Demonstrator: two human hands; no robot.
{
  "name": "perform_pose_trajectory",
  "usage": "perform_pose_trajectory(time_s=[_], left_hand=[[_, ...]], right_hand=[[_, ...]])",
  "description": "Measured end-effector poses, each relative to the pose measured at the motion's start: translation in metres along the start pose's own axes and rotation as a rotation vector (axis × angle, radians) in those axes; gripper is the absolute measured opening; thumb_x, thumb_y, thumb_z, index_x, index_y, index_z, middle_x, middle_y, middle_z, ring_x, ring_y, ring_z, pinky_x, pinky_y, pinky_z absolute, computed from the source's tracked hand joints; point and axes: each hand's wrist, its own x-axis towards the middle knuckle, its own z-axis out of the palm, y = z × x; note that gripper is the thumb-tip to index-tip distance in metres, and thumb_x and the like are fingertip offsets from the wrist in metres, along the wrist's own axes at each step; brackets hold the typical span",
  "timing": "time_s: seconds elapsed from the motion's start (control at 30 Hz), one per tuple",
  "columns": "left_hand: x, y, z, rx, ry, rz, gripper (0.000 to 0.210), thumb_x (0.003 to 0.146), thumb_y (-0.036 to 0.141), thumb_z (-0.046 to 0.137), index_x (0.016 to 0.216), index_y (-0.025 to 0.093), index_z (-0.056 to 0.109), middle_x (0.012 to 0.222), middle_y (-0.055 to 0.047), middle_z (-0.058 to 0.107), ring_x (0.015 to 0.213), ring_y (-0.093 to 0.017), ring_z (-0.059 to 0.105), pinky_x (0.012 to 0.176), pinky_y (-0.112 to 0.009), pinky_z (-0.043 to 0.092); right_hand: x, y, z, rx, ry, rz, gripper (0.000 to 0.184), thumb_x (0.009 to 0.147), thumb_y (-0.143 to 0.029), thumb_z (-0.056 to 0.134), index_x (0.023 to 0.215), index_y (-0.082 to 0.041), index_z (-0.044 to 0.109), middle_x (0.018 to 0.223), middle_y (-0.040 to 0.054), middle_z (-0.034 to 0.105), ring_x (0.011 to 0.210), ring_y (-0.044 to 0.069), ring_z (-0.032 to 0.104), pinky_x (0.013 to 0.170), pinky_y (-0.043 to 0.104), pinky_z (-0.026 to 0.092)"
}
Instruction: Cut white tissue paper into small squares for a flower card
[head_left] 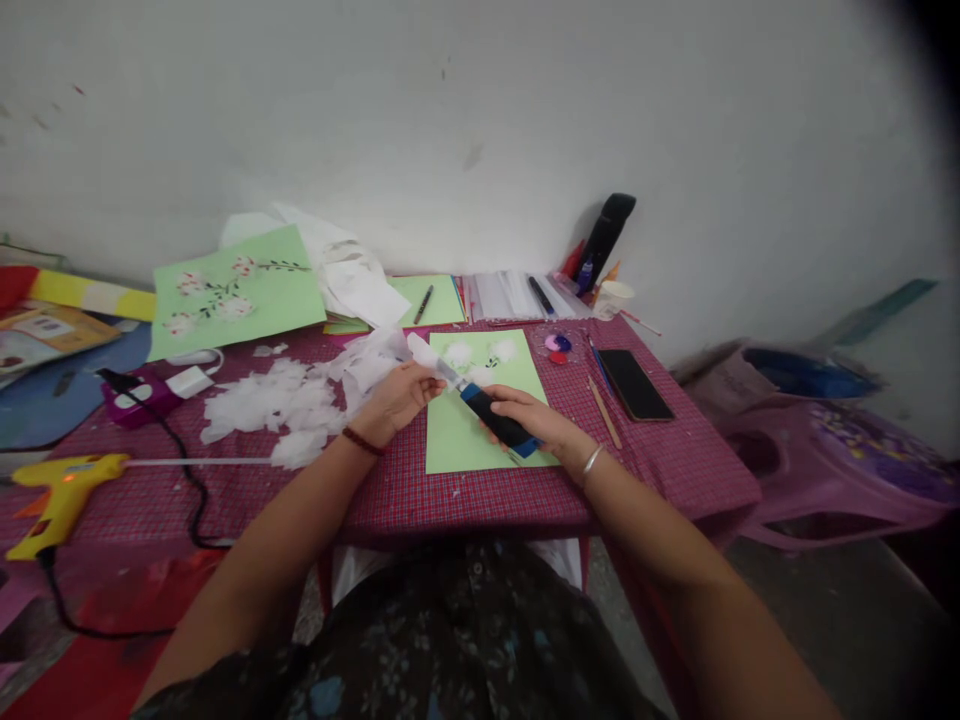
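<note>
My right hand [525, 415] is wrapped round the blue-and-black handle of a utility knife [495, 412]. Its pale blade points up and left, towards my left hand [405, 395]. Between the pinched fingers of that hand is a piece of white tissue paper [421, 350], close to the blade; whether the two touch is unclear. Both hands are over a light green sheet [457, 445] that bears white tissue flowers [501, 350] and small dark painted leaves. A loose heap of white tissue pieces [274, 400] lies left of my left hand.
A yellow glue gun [67, 500] with a black cord lies at the left. A finished-looking green flower picture [236, 290] leans behind the heap. Paint blobs [557, 345], a wooden stick [604, 412], a phone [636, 384] and a paper cup [613, 297] are on the right.
</note>
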Motion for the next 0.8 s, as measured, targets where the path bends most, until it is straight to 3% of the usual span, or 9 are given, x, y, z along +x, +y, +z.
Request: perform_pose_trajectory(time_s=[0.1,0.33,0.53,0.8], left_hand=[[0.001,-0.003,0.002,-0.024,-0.006,0.017,0.013,0.077,0.02,0.073,0.074,0.016,0.061,0.067,0.001,0.065,0.06,-0.01,0.062,0.063,-0.023,0.051],[0.003,-0.004,-0.001,0.079,-0.072,0.023,0.021,0.065,0.016,0.084,0.072,0.016,0.064,0.067,0.004,0.065,0.055,-0.006,0.054,0.056,-0.018,0.044],[0.007,-0.002,-0.014,0.246,-0.14,0.0,0.031,0.072,0.029,0.081,0.056,0.014,0.06,0.046,0.004,0.049,0.039,-0.003,0.031,0.039,-0.02,0.018],[0.005,0.008,-0.021,0.369,-0.2,-0.056,0.03,0.075,0.021,0.076,0.052,0.015,0.056,0.046,0.002,0.05,0.04,-0.003,0.032,0.04,-0.02,0.019]], right_hand=[[0.0,0.0,0.002,-0.033,0.017,0.004,0.026,0.086,-0.026,0.057,0.111,-0.022,0.058,0.079,0.0011,0.067,0.058,0.014,0.064,0.045,0.023,0.051],[0.0,0.0,0.0,0.08,-0.045,0.024,0.03,0.085,-0.029,0.058,0.114,-0.02,0.056,0.08,0.0026,0.07,0.058,0.015,0.064,0.045,0.024,0.052],[0.001,0.002,-0.004,0.104,-0.05,0.023,0.03,0.086,-0.029,0.059,0.115,-0.02,0.056,0.081,0.0033,0.071,0.058,0.015,0.065,0.044,0.023,0.052],[-0.001,0.003,-0.008,0.14,-0.11,0.034,0.03,0.086,-0.029,0.061,0.114,-0.019,0.057,0.08,0.0036,0.072,0.057,0.014,0.066,0.042,0.021,0.053]])
